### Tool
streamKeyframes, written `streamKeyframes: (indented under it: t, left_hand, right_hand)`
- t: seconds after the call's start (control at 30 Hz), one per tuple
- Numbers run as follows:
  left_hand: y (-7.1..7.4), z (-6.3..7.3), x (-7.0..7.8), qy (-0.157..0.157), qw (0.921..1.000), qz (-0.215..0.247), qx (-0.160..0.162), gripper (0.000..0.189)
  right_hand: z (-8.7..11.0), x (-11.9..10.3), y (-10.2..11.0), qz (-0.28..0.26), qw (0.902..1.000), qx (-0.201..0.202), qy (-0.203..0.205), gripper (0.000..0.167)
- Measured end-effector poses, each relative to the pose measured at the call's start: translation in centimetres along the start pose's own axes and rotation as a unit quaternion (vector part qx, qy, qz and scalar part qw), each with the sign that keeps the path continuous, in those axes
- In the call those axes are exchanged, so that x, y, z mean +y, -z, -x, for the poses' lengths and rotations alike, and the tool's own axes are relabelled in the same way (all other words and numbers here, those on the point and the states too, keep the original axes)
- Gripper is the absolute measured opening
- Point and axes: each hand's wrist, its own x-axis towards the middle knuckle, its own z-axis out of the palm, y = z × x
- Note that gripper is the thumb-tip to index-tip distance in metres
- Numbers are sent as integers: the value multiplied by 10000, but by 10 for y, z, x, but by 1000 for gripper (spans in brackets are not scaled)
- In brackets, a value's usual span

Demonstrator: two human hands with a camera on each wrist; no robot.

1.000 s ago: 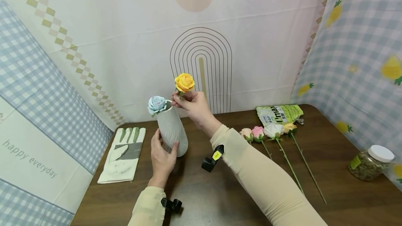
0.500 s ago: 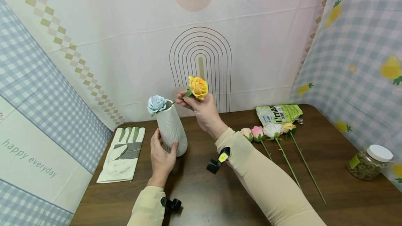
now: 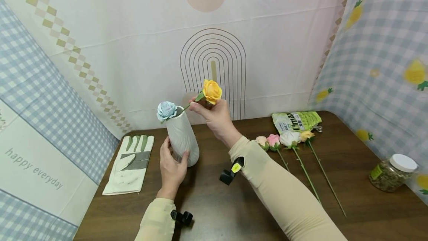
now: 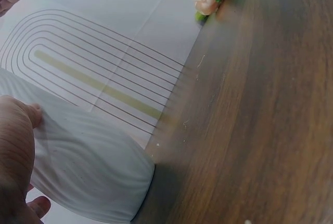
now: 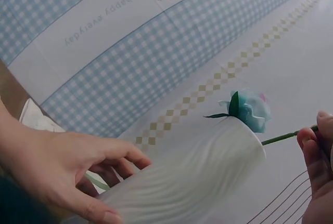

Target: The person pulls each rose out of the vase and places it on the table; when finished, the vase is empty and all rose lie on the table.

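A white rippled vase [image 3: 182,138] stands on the brown table, held around its lower body by my left hand [image 3: 173,168]. At its mouth, on the left side, sits a light blue rose [image 3: 167,111]. My right hand [image 3: 216,119], up and to the right of the rim, pinches the green stem of a yellow rose [image 3: 212,92] just below the bloom. That stem slants down into the vase opening. In the right wrist view the stem [image 5: 281,138] runs from the fingertips to the rim beside the blue rose [image 5: 252,112].
White work gloves [image 3: 128,166] lie to the left. To the right lie a peach, a pink [image 3: 273,141], a white [image 3: 290,139] and a pale yellow rose [image 3: 307,136], stems toward me. Behind them is a green packet [image 3: 295,121]; a white-lidded jar [image 3: 392,173] stands far right.
My right hand has moved right from above the vase, and the yellow rose has tilted over to the right, its stem slanting into the mouth. The left hand and vase have hardly moved.
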Motion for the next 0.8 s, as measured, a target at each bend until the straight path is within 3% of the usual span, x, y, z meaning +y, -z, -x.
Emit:
streamKeyframes:
  t: [0.23, 0.47, 0.8]
  left_hand:
    - [1, 0, 0, -61, 10000, -20, 46, 79]
    - [-1, 0, -2, -135, 9999, 40, 43, 78]
    - [-1, 0, -1, -86, 9999, 111, 78, 78]
  right_hand:
    - [1, 2, -4, 221, 9991, 340, 88, 20]
    - [0, 2, -3, -119, 9971, 720, 224, 24]
    - [-6, -19, 17, -494, 9818, 1765, 505, 16]
